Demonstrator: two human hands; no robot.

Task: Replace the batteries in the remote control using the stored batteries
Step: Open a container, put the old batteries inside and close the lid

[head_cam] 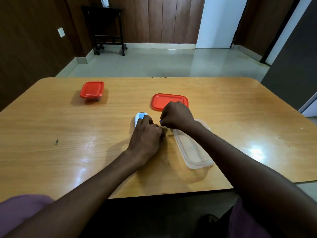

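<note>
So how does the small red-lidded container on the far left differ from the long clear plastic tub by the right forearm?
The small red-lidded container is closed; the long clear plastic tub is open, and a loose red lid lies beyond it. The container is squarish and stands apart; the tub is elongated and partly under the right forearm. Both sit on the wooden table.

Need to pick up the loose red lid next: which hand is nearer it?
Right. The right hand overlaps the red lid's near edge; the left hand rests on the remote, farther back.
</note>
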